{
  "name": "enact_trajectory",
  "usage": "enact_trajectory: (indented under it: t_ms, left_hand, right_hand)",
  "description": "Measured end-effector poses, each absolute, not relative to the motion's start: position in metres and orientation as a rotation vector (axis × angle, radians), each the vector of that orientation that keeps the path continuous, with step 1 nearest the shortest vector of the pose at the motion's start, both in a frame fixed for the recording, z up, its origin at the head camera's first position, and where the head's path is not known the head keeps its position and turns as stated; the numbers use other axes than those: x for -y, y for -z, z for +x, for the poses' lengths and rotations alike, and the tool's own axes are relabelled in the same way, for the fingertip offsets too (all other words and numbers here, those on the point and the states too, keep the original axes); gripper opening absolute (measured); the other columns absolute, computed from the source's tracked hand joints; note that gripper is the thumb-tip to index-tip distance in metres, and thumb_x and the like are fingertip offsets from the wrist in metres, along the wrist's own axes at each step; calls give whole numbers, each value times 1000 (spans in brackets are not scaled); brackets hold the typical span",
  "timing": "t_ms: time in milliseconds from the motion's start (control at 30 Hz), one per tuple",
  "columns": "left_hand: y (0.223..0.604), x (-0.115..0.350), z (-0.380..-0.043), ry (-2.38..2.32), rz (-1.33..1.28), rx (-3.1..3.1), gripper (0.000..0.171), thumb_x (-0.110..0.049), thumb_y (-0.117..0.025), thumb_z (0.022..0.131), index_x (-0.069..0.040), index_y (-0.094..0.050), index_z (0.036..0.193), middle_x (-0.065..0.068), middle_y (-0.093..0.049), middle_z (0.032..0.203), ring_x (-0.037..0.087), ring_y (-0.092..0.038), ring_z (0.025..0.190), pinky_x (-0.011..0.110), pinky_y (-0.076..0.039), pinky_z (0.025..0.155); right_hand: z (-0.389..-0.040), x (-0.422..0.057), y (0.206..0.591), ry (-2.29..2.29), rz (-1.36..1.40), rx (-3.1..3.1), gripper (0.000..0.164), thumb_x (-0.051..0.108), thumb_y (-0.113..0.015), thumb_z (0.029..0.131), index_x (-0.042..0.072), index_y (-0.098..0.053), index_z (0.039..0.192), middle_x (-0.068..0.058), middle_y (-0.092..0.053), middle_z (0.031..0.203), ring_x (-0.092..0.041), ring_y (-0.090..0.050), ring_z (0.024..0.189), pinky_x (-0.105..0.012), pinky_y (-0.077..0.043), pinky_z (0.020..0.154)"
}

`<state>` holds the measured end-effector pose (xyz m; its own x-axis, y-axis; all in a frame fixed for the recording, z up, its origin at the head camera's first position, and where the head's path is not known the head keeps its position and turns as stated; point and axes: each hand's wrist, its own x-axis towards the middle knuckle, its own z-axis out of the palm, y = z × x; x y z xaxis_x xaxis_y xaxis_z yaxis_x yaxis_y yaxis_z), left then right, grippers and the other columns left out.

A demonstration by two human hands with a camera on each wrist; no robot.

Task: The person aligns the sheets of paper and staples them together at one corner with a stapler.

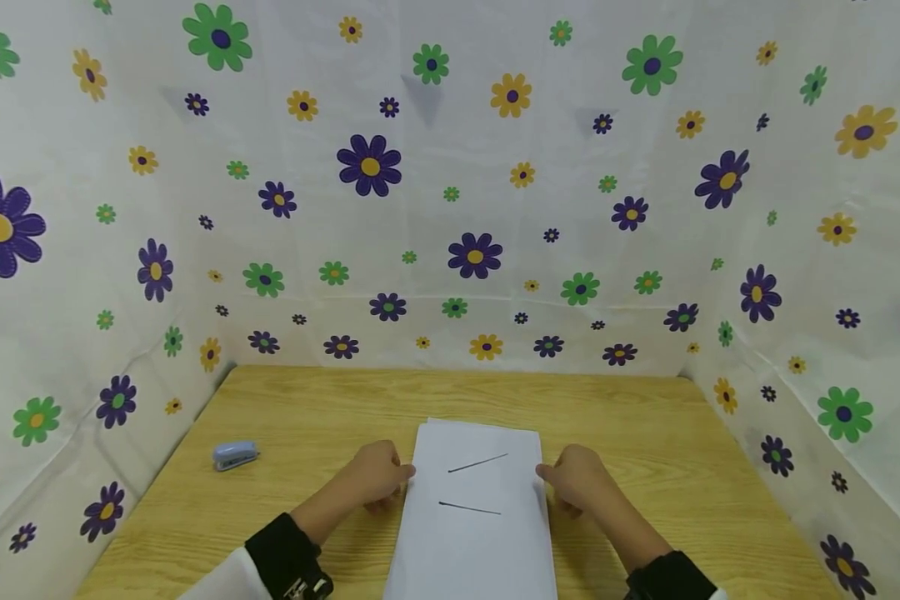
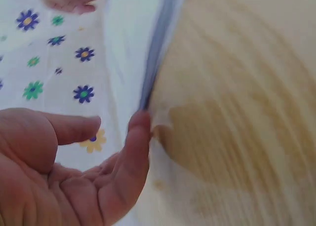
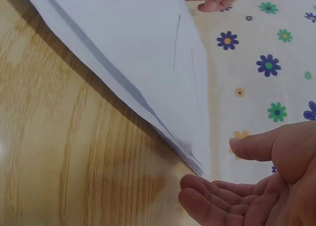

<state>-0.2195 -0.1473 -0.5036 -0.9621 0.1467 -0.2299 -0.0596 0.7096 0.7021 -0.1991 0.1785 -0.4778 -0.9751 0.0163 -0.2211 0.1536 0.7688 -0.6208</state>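
A small stack of white paper sheets (image 1: pixel 474 546) lies on the table, with two thin dark lines on its top sheet. My left hand (image 1: pixel 378 472) is at the left edge of the sheets. In the left wrist view its fingertips (image 2: pixel 140 121) touch the paper's edge, while the thumb stands apart. On the opposite side, my right hand (image 1: pixel 579 479) is at the right edge. In the right wrist view its fingertips (image 3: pixel 190 182) are by a corner of the stack, thumb spread away. Slightly parted sheet edges (image 3: pixel 123 85) show there.
A light blue stapler (image 1: pixel 235 455) lies to the left on the wood-grain table (image 1: pixel 315 400). White sheeting with printed flowers (image 1: pixel 435 142) stands behind the table and along both sides.
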Motion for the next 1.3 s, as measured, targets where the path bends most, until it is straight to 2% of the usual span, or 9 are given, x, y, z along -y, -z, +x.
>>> enact_trajectory:
  t_ms: [133,333,933,1300]
  left_hand:
    - [498,153,-219,-1214,-19,-2501,28,-25,-66,100,1,-56,104,12,-67,84,24,-70,62,37,-59,54]
    - [490,151,-217,-1270,-27,-2433,32,-25,-66,100,4,-56,108,14,-70,89,25,-72,66,38,-60,57]
    - [485,144,-218,-1291,-82,-2366,39,-26,-64,102,8,-54,117,15,-69,95,26,-73,72,39,-61,60]
    - [491,146,-225,-1367,-170,-2236,42,-29,-65,101,7,-56,118,16,-69,100,27,-68,82,38,-61,64]
  right_hand:
    - [-194,-184,473,1080,134,-2659,35,25,-68,97,-6,-66,81,-15,-65,65,-24,-68,55,-37,-59,55]
    - [-192,-186,475,1209,169,-2568,32,22,-70,96,-9,-64,93,-17,-68,79,-25,-70,61,-39,-61,59]
    - [-201,-179,481,1338,224,-2473,35,22,-68,98,-12,-63,103,-19,-68,88,-25,-73,70,-39,-61,62]
    - [-203,-179,489,1377,266,-2440,31,21,-69,97,-10,-64,99,-17,-67,88,-23,-70,68,-37,-61,63]
